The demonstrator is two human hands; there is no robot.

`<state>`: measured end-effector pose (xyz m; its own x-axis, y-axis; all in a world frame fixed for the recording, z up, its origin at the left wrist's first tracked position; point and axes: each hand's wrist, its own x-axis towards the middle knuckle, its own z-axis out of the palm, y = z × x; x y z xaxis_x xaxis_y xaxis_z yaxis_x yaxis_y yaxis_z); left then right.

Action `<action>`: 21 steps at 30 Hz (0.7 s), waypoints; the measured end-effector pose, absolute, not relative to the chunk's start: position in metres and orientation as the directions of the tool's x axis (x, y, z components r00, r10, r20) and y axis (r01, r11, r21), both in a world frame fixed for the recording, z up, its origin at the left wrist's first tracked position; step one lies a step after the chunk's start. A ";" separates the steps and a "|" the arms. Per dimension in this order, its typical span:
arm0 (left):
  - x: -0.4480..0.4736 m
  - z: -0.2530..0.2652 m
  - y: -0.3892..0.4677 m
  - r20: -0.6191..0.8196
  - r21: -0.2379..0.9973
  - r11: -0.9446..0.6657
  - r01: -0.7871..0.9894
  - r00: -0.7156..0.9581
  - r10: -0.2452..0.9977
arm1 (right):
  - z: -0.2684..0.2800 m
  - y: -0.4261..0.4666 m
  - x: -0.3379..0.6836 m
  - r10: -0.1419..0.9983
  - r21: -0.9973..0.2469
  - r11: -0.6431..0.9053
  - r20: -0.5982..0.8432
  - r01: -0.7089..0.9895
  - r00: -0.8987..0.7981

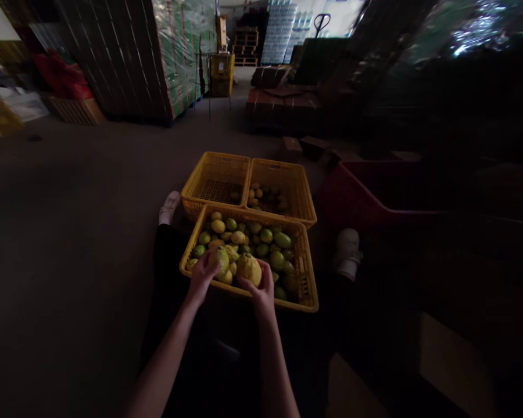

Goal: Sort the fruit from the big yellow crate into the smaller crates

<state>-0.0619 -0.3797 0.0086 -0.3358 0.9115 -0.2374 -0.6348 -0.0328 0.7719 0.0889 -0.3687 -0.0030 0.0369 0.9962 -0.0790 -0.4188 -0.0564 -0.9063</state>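
With forearms [168, 354] stretched forward, grips a greenish fruit [222, 261] in the left hand [204, 273] and a knobbly yellow fruit [249, 269] in the right hand [264, 285], over the near yellow crate [312, 290].

Three yellow plastic crates [305, 284]. Two hands [204, 274], with two held fruits [249, 270], one in each. Dozens of loose fruits [282, 240] in the front crate, overlapping too much to count exactly; roughly ten in the back right crate, at least one in the back left. Two pale shoes [347, 247]. One red bin [348, 194].
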 end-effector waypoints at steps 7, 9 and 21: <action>-0.064 0.009 -0.381 -0.357 0.359 0.204 -0.911 0.068 0.932 | -0.005 -0.370 0.096 0.947 -0.578 -0.301 -0.274 -0.758 -0.167; -0.061 0.010 -0.380 -0.392 0.254 0.202 -0.946 0.090 0.915 | -0.004 -0.370 0.094 0.927 -0.474 -0.330 -0.325 -0.816 -0.186; -0.065 -0.036 -0.357 -0.782 0.208 0.326 -0.922 0.043 0.621 | -0.041 -0.356 0.100 0.783 -0.170 -0.328 -0.599 -0.929 -0.167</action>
